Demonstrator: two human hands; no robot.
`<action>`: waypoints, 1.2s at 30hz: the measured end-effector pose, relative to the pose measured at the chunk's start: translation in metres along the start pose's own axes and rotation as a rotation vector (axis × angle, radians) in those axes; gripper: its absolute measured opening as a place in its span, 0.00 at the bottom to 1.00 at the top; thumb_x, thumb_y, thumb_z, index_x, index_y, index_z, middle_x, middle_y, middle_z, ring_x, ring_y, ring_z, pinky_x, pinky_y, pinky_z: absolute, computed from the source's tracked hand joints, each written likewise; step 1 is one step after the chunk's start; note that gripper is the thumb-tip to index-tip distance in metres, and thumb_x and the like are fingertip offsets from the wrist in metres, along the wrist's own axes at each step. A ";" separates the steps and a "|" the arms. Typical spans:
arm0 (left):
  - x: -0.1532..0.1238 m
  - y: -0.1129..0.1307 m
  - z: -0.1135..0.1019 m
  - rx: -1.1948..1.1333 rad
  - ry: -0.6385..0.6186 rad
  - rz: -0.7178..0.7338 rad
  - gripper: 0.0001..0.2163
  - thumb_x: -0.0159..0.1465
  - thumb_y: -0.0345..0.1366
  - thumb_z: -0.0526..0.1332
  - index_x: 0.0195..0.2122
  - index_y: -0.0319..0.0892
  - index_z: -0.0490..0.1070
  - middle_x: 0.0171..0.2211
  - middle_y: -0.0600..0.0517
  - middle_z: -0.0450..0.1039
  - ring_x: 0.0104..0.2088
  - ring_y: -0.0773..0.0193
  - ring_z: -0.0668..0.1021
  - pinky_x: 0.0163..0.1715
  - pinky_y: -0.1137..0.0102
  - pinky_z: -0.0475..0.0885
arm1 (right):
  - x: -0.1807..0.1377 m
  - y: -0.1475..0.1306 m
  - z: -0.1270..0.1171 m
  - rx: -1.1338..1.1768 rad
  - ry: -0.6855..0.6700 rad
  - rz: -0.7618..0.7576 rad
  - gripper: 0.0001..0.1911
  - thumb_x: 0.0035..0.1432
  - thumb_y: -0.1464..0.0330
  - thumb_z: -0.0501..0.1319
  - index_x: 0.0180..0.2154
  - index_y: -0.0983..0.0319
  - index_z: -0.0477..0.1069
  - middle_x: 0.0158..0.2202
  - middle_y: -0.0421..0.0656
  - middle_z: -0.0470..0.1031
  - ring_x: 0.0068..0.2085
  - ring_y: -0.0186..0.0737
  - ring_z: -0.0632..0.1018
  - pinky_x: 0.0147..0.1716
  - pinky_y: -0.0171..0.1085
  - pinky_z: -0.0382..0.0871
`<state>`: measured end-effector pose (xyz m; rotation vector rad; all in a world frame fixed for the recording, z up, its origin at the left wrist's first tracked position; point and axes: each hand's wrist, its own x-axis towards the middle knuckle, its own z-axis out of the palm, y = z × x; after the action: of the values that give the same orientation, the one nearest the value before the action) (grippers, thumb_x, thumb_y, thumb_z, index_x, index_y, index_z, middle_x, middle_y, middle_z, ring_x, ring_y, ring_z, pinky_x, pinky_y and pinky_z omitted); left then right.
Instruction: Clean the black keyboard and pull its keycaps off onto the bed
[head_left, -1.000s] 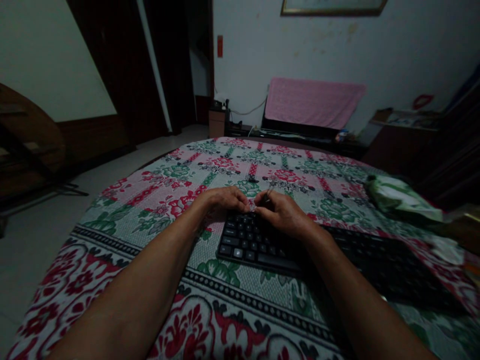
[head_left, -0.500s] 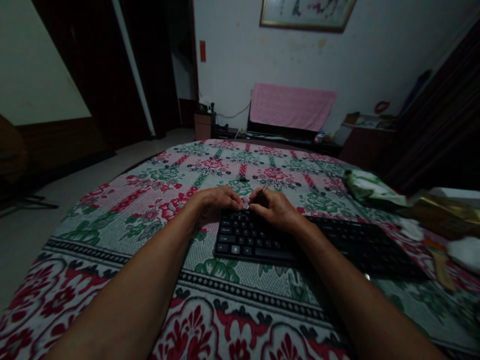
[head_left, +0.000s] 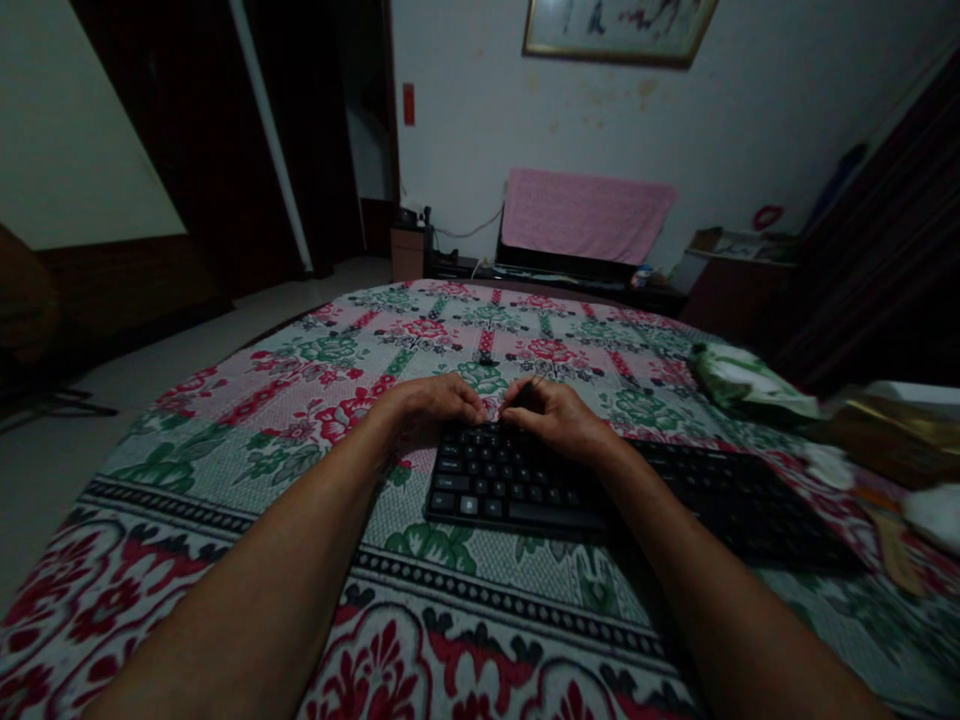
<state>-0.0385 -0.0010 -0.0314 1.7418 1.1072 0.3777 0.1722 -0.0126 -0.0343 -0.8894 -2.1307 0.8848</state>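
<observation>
A black keyboard (head_left: 555,515) lies flat on the flowered cloth, its right part running beneath my right forearm. At its upper left edge, my left hand (head_left: 448,400) has its fingers curled together, their tips at the top row of keys. My right hand (head_left: 559,418) is beside it, thumb and forefinger pinched close to the left fingertips. A thin, dark sliver shows above the right fingers, too small and dim to name. Whatever sits between the fingertips of either hand is hidden.
To the right lie a green and white plastic bag (head_left: 754,382), a gold-brown package (head_left: 892,440), a crumpled white wad (head_left: 827,466) and a wooden-handled brush (head_left: 894,545). A pink towel (head_left: 589,215) drapes over something dark by the far wall.
Both hands stay at the keyboard's upper left, fingers barely shifted. The view has moved slightly, and the keyboard appears a touch lower.
</observation>
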 end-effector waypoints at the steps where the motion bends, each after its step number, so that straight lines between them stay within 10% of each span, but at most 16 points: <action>1: 0.000 0.000 0.000 -0.006 -0.008 -0.005 0.06 0.50 0.33 0.63 0.28 0.38 0.75 0.22 0.55 0.70 0.25 0.69 0.68 0.30 0.72 0.62 | 0.000 0.001 0.000 0.019 0.003 0.012 0.09 0.48 0.67 0.61 0.34 0.62 0.67 0.30 0.39 0.72 0.32 0.33 0.73 0.34 0.35 0.68; 36: 0.000 -0.001 -0.001 0.062 -0.002 0.039 0.07 0.50 0.37 0.63 0.26 0.38 0.74 0.19 0.58 0.65 0.23 0.71 0.65 0.27 0.73 0.59 | -0.005 -0.016 0.012 -0.373 0.014 -0.197 0.06 0.52 0.74 0.56 0.35 0.62 0.66 0.28 0.39 0.71 0.28 0.32 0.70 0.29 0.31 0.59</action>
<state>-0.0395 -0.0008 -0.0318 1.8202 1.0949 0.3685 0.1607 -0.0296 -0.0301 -0.8398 -2.3650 0.3867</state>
